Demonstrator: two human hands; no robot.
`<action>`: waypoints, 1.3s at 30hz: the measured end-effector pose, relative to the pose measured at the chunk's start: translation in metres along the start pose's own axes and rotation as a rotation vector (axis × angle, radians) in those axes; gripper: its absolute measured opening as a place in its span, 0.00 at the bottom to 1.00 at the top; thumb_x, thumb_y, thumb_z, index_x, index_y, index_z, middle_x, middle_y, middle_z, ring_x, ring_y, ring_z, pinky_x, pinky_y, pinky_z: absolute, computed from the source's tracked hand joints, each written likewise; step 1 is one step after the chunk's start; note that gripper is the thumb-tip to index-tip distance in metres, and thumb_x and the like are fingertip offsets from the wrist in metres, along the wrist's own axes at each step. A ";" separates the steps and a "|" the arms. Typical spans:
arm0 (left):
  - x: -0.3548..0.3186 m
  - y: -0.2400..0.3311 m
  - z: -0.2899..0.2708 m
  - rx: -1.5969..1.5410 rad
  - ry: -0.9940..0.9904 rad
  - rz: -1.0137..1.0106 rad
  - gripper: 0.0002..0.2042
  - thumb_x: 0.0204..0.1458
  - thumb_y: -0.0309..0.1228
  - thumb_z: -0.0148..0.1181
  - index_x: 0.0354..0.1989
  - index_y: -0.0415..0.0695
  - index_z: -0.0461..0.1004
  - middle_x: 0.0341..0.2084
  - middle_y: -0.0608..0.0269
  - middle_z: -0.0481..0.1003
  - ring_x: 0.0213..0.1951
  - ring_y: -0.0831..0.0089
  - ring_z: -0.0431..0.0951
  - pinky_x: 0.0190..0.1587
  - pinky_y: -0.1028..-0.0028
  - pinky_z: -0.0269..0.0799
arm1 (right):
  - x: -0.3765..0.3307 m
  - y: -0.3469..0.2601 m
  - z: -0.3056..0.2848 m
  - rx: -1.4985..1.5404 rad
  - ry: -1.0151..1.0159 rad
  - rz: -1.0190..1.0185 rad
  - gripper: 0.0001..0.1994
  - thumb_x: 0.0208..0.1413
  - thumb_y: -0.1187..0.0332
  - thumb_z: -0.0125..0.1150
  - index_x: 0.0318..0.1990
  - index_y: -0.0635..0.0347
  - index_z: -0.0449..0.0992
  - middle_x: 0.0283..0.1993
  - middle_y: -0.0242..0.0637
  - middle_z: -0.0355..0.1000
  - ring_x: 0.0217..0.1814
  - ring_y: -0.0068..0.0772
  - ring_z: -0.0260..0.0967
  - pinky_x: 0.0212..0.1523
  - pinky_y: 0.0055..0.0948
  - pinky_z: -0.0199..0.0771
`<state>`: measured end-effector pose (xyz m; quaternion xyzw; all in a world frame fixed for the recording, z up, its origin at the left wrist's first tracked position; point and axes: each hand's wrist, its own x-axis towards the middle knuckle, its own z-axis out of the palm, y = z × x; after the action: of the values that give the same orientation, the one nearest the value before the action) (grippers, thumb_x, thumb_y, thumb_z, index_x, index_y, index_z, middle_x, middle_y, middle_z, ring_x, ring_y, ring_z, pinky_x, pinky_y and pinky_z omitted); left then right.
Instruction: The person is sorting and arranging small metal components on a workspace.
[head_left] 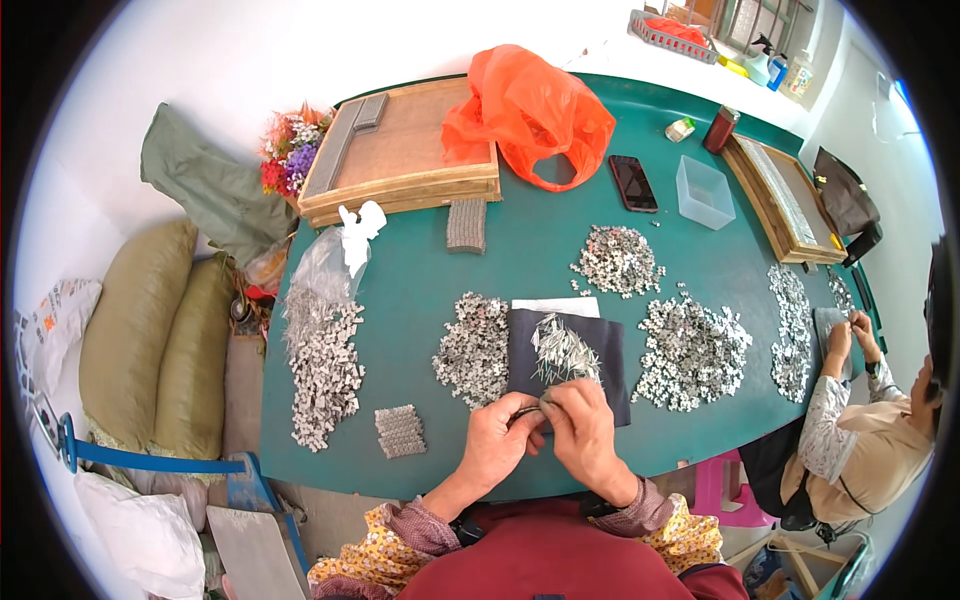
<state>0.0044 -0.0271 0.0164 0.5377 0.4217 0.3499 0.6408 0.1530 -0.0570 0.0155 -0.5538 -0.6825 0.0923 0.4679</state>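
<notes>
My left hand [494, 442] and my right hand [584, 438] meet at the near edge of a dark cloth [614, 375]. Fingers and thumbs of both are pinched together on a small dark piece [524, 411], mostly hidden, whose kind I cannot make out. Just beyond my fingers, a heap of thin silvery pins [562, 350] lies on the cloth. Piles of small silvery metal pieces flank it, a left pile [474, 345] and a right pile [692, 350]. A flat block of joined metal pieces [400, 432] rests left of my left hand.
Farther left, more pieces [325, 385] spill from a clear plastic bag [335, 265]. At the back stand a wooden tray [400, 199] and an orange bag [540, 110]. A phone [633, 184] and a clear box [706, 192] lie back right. A co-worker [865, 440] works at the right edge.
</notes>
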 end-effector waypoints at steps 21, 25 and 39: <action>-0.003 -0.015 -0.022 0.082 -0.107 -0.232 0.06 0.60 0.23 0.55 0.38 0.34 0.76 0.25 0.61 0.76 0.22 0.77 0.78 0.22 0.78 0.75 | 0.003 0.039 -0.007 -0.345 -0.260 -0.086 0.08 0.46 0.73 0.66 0.36 0.57 0.79 0.34 0.32 0.70 0.38 0.39 0.64 0.40 0.37 0.59; -0.005 -0.018 -0.024 0.065 -0.096 -0.236 0.06 0.60 0.23 0.55 0.39 0.34 0.76 0.25 0.61 0.76 0.23 0.78 0.78 0.23 0.79 0.75 | -0.001 0.039 -0.003 -0.333 -0.233 -0.102 0.06 0.46 0.73 0.66 0.34 0.56 0.79 0.33 0.32 0.70 0.37 0.38 0.64 0.40 0.38 0.59; 0.000 -0.013 -0.009 0.101 -0.075 -0.124 0.05 0.59 0.23 0.56 0.37 0.36 0.77 0.23 0.64 0.77 0.23 0.80 0.77 0.25 0.79 0.75 | -0.010 0.009 0.008 0.573 -0.174 0.554 0.03 0.57 0.77 0.61 0.36 0.66 0.74 0.33 0.35 0.70 0.32 0.23 0.69 0.33 0.26 0.70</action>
<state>-0.0042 -0.0262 0.0031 0.5549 0.4469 0.2673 0.6488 0.1530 -0.0589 0.0001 -0.5539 -0.4913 0.4477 0.5015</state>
